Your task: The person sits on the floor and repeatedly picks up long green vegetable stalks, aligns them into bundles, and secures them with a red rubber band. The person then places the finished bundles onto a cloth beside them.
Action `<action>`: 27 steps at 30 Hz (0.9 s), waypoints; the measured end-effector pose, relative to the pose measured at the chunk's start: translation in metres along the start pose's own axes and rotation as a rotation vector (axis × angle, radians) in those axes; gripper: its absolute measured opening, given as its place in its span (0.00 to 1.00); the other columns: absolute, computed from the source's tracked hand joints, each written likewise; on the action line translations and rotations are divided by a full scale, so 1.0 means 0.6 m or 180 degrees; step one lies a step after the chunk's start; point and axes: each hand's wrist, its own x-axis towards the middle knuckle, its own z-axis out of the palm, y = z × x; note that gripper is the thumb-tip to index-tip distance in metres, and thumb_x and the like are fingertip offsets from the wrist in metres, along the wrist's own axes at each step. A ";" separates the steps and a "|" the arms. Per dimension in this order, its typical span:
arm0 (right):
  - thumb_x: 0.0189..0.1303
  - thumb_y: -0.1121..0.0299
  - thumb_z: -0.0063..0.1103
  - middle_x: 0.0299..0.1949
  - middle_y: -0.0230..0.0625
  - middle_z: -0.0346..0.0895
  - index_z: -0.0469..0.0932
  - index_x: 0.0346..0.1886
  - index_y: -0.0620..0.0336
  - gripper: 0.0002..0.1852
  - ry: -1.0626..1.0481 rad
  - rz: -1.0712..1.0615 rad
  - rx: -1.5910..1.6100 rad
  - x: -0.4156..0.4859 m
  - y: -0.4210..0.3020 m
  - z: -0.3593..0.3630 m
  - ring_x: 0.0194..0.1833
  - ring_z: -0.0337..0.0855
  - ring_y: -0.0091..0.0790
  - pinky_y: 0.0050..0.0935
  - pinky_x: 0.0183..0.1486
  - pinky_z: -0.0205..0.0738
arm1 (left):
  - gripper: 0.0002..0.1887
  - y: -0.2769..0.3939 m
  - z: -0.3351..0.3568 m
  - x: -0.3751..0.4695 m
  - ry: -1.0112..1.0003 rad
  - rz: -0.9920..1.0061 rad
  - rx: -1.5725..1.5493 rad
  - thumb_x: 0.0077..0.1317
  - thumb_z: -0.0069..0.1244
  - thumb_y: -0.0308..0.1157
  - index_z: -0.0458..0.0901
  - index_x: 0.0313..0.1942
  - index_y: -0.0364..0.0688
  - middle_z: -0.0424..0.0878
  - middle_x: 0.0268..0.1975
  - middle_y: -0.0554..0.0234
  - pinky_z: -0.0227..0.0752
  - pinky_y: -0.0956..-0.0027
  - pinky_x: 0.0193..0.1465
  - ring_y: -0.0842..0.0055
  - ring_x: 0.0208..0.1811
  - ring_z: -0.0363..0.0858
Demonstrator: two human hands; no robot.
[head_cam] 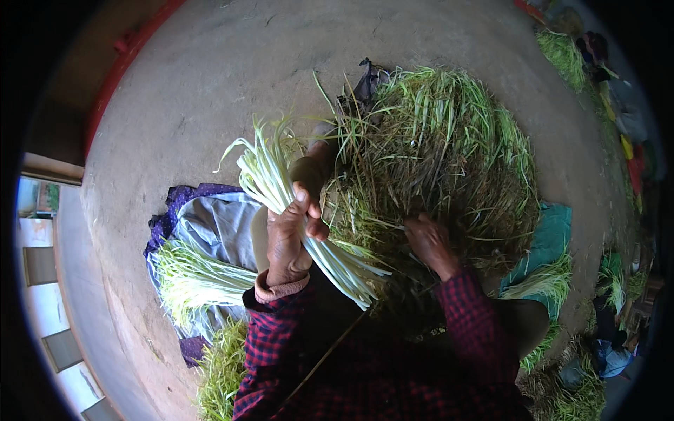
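My left hand (295, 231) is closed around a bundle of pale stalks (342, 266), possibly blanched garlic chives; their curling yellow-green ends stick up past the fist and the white ends point down to the right. My right hand (429, 239) is at the lower edge of a large heap of green leaves and brown straw-like litter (447, 142), its fingers bent among the litter. Whether those fingers pinch anything is hidden. Left of my left forearm, more pale stalks (205, 279) lie fanned out on a grey cloth (216, 221).
Another small bunch of stalks (545, 281) rests on a green cloth (553, 229) at the right. Yellow-green leaves (224, 368) are piled at lower left. A dark cloth or bag (367, 84) touches the heap's top. Further piles and partly visible people are along the right rim.
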 end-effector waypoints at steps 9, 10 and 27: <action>0.49 0.76 0.60 0.23 0.37 0.71 0.73 0.28 0.61 0.04 0.1363 0.0870 0.1435 -0.128 -0.141 -0.105 0.26 0.72 0.37 0.33 0.28 0.66 | 0.10 -0.072 0.011 -0.033 0.0312 -0.0152 0.0773 0.60 0.52 0.31 0.69 0.38 0.41 0.75 0.21 0.64 0.67 0.76 0.14 0.79 0.11 0.69; 0.50 0.76 0.60 0.21 0.35 0.70 0.74 0.29 0.61 0.04 0.1292 0.1179 0.1892 -0.139 -0.153 -0.102 0.21 0.70 0.28 0.26 0.24 0.64 | 0.09 -0.077 0.008 -0.037 0.0334 -0.0189 0.0746 0.60 0.52 0.29 0.69 0.37 0.41 0.76 0.21 0.62 0.67 0.76 0.14 0.79 0.12 0.70; 0.51 0.75 0.62 0.22 0.30 0.70 0.73 0.30 0.62 0.07 0.1120 0.0885 0.2314 -0.140 -0.222 -0.057 0.24 0.69 0.21 0.25 0.27 0.66 | 0.10 -0.128 0.007 -0.051 0.0424 -0.0431 0.1132 0.54 0.54 0.20 0.70 0.33 0.40 0.74 0.22 0.67 0.64 0.79 0.13 0.82 0.13 0.69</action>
